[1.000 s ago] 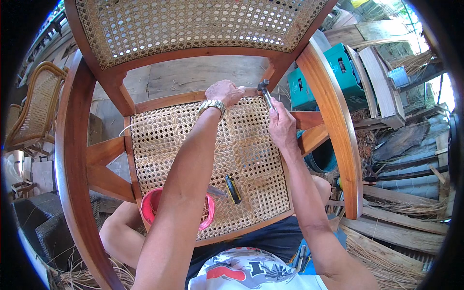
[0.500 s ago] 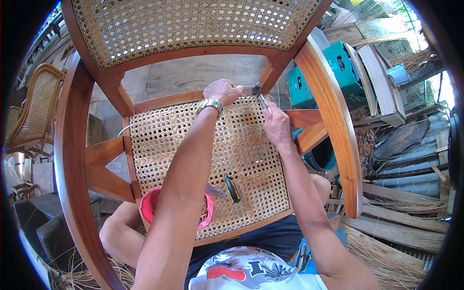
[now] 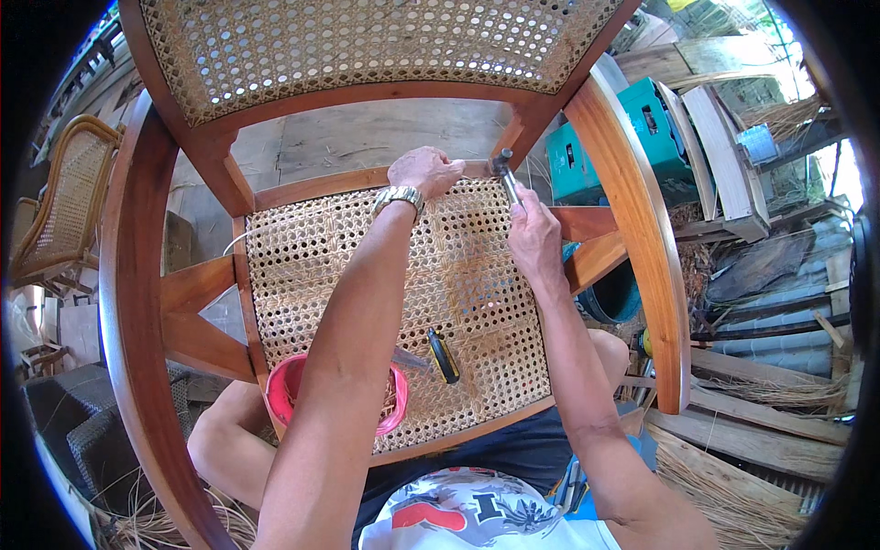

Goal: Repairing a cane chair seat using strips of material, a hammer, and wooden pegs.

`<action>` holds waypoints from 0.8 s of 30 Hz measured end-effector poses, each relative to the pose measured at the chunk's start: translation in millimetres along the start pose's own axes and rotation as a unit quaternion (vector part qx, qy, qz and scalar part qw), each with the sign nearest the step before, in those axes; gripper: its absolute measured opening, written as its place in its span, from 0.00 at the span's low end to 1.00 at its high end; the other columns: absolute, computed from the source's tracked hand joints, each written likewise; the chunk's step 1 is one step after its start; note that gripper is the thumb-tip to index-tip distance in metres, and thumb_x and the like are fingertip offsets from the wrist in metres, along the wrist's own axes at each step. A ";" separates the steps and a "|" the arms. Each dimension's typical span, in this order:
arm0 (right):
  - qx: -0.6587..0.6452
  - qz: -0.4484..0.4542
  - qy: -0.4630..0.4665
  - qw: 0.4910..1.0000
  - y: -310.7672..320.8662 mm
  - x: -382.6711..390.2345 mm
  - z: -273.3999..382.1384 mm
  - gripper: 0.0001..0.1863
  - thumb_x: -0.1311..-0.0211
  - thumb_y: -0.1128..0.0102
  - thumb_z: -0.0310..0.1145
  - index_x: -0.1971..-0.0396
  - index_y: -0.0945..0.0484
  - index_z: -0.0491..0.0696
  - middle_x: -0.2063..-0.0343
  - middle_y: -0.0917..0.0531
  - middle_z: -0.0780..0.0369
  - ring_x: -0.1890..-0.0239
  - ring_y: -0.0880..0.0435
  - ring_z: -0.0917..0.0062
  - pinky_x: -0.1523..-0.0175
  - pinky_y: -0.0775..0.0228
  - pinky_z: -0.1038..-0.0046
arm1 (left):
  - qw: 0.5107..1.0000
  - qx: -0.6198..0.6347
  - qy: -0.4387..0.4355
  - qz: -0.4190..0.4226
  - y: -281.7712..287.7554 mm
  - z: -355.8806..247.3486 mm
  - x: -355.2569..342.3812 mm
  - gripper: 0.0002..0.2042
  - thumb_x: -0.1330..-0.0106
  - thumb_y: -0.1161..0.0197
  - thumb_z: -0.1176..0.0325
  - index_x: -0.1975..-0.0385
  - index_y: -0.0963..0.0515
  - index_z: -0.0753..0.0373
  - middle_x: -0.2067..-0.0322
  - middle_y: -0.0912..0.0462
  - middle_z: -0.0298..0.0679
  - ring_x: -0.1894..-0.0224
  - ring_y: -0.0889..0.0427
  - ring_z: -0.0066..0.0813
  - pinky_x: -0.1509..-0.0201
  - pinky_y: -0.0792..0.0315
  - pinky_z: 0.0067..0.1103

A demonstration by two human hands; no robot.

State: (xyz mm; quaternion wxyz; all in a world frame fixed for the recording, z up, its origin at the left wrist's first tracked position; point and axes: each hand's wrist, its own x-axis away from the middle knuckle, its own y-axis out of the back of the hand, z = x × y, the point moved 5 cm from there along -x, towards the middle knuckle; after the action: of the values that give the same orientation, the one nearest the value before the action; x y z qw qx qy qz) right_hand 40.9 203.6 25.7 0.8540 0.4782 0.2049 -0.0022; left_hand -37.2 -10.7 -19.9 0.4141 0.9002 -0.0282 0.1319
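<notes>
A wooden armchair with a woven cane seat (image 3: 367,293) fills the middle of the picture. My right hand (image 3: 534,234) is wrapped round the handle of a hammer (image 3: 509,181), whose head is above the right end of the seat's back rail (image 3: 353,180). My left hand (image 3: 424,172), with a metal watch on its wrist, rests at that same rail. Its fingers are closed, and what they pinch is too small to make out. On the seat lie a black-and-yellow cutter (image 3: 444,356) and a pink bowl (image 3: 400,403), partly hidden by my left forearm.
The chair's armrests (image 3: 632,229) stand on both sides, and the cane backrest (image 3: 376,50) rises at the far side. Green crates (image 3: 642,128) and a dark bucket (image 3: 612,295) are to the right. Another cane chair (image 3: 69,202) stands at left. Loose strips (image 3: 733,486) lie at lower right.
My right hand and the hammer have shifted a little to the right along the back rail. My left hand has hardly moved.
</notes>
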 end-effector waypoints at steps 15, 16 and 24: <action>-0.043 -0.014 -0.008 0.999 5.9 2.3 4.1 0.16 0.25 0.48 0.31 0.42 0.24 0.43 0.51 0.15 0.47 0.48 0.15 0.52 0.44 0.22 0.59 | 1.000 0.011 -0.001 0.010 -0.9 -2.2 0.9 0.22 0.35 0.45 0.40 0.60 0.11 0.48 0.68 0.10 0.33 0.57 0.12 0.31 0.48 0.23 0.31; -0.041 -0.012 -0.007 0.999 5.3 2.4 4.8 0.16 0.25 0.48 0.31 0.42 0.24 0.43 0.51 0.15 0.47 0.48 0.15 0.52 0.44 0.22 0.59 | 1.000 0.011 0.000 0.010 -0.3 -1.7 0.4 0.22 0.35 0.45 0.40 0.60 0.11 0.48 0.68 0.10 0.33 0.57 0.12 0.31 0.48 0.23 0.31; -0.012 -0.007 0.040 0.999 -15.3 1.6 -11.5 0.18 0.27 0.48 0.31 0.40 0.24 0.47 0.59 0.16 0.45 0.55 0.16 0.47 0.52 0.22 0.52 | 1.000 0.019 -0.006 -0.007 0.2 -2.5 1.6 0.24 0.37 0.44 0.39 0.60 0.11 0.49 0.65 0.09 0.35 0.54 0.12 0.35 0.47 0.23 0.32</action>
State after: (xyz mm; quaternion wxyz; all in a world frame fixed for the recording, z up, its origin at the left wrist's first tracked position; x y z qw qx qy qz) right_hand 35.4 205.0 7.4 0.8509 0.4660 0.2420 0.0131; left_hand -36.2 -8.9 -17.8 0.3975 0.9089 -0.0219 0.1244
